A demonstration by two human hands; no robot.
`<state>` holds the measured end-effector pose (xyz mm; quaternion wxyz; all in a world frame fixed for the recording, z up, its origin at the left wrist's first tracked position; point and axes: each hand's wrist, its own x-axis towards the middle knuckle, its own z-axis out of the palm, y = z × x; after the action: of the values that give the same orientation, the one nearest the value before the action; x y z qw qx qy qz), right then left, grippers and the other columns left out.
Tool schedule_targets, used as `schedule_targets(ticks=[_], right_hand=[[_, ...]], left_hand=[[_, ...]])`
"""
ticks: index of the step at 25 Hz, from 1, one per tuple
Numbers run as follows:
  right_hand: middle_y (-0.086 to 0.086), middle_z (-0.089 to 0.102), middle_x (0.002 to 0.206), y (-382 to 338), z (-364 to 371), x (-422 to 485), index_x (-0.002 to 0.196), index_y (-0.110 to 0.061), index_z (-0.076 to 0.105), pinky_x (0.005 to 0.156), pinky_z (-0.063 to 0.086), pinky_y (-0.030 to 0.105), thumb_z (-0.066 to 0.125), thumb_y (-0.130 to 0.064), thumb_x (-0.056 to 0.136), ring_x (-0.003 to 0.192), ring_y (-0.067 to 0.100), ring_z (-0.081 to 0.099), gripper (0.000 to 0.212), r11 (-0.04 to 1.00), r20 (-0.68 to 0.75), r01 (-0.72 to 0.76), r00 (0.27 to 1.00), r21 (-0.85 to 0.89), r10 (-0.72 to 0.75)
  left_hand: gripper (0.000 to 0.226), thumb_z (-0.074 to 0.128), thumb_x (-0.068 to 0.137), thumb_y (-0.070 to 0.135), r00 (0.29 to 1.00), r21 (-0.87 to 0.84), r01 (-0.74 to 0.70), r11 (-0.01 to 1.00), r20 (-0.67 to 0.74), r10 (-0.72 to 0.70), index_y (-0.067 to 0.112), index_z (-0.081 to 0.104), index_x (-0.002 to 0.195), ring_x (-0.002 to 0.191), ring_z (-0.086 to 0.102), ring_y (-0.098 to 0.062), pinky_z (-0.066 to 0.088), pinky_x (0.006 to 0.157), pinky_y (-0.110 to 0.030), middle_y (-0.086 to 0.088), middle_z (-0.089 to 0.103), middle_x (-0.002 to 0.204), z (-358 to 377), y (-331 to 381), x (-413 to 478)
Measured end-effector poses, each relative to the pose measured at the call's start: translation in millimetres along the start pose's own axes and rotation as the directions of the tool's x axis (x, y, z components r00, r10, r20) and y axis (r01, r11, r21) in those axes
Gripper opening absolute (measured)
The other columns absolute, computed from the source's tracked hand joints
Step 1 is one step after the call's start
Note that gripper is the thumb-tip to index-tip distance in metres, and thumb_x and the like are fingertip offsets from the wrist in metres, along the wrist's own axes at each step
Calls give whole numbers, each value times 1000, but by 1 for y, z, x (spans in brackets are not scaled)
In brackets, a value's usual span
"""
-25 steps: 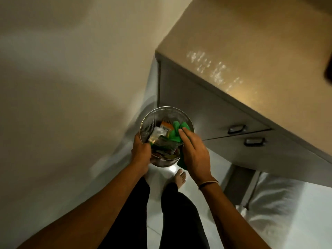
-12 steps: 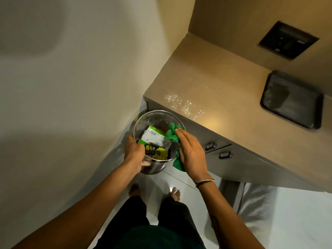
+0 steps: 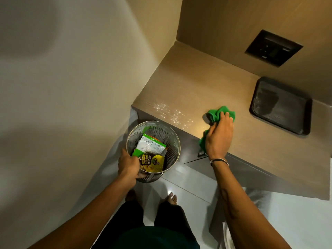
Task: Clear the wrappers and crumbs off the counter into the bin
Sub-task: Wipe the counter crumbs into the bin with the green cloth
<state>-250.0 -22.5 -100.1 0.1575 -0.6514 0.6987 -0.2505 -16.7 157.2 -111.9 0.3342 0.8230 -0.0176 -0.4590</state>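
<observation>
The left hand (image 3: 128,163) grips the bin (image 3: 168,139) rim, wrappers (image 3: 150,153) inside, below the tabletop (image 3: 194,83) edge. The right hand (image 3: 218,135) presses a cloth (image 3: 218,112) right of the crumbs (image 3: 170,113); a tray (image 3: 280,106) lies far right.

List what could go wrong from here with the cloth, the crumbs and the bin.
1. The crumbs lie at the counter edge, and the bin mouth sits lower and partly left of them; a fast sweep by the cloth could drop some on the floor.
2. The left hand holds the bin by its rim alone; it may tilt and spill the wrappers.
</observation>
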Motion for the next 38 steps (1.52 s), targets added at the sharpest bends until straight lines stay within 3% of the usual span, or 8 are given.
schedule_targets(ticks=[4,7,13,20,24,29,33,38], right_hand=[[18,42,164,-49,37,6,155,-7,37,127,36,56,53,-16,104,154,37,37,55,997,72,68,995,-34,-65],[18,32,169,-90,62,-1,161,-6,27,131,26,55,48,-26,108,159,38,26,61,968,202,250,948,0,-245],[11,19,175,-132,91,4,167,-12,18,134,9,45,39,-53,110,164,29,11,74,787,444,612,687,74,-576],[9,40,167,-137,86,-26,155,-15,47,132,26,50,63,-5,100,159,31,31,58,637,473,730,483,246,-737],[10,55,157,-133,75,-88,145,-15,61,126,38,48,55,18,91,151,28,46,63,519,610,767,216,377,-762],[12,60,152,-128,39,-81,142,-9,63,127,36,45,47,26,74,147,31,50,78,679,299,605,613,416,-731],[13,58,152,-85,6,-28,146,-8,59,125,40,49,56,19,84,144,32,52,68,857,-2,427,895,287,-446],[20,46,161,-40,18,35,150,-10,49,129,21,65,47,-16,109,157,43,30,41,990,-45,-126,991,58,129]], left_hand=[[56,44,100,3,999,95,-21,995,-39,25,33,41,148,105,71,-44,67,73,-62,-14,62,137,3,-2,4],[49,43,102,7,999,48,30,998,-15,-29,31,45,145,98,72,-44,67,59,-61,-14,64,133,-3,2,8],[48,38,104,7,999,58,42,997,-22,-41,27,47,147,79,75,-41,67,55,-56,-16,64,138,-25,17,22],[43,37,101,4,999,-38,40,998,0,-40,26,57,133,99,74,-50,61,42,-56,-15,67,136,-39,28,21],[38,41,103,9,1000,-60,23,998,1,-23,26,59,132,106,70,-50,61,48,-65,-16,66,135,-41,31,14],[39,41,103,10,1000,-63,16,998,15,-15,31,61,129,102,72,-46,61,54,-71,-10,69,132,-39,30,8],[40,46,98,4,1000,-113,11,994,18,-9,33,62,121,92,72,-40,62,49,-63,-11,70,128,-38,29,10],[47,40,103,4,998,-83,59,995,44,-55,32,57,137,108,71,-47,60,57,-72,-16,67,135,-39,35,11]])
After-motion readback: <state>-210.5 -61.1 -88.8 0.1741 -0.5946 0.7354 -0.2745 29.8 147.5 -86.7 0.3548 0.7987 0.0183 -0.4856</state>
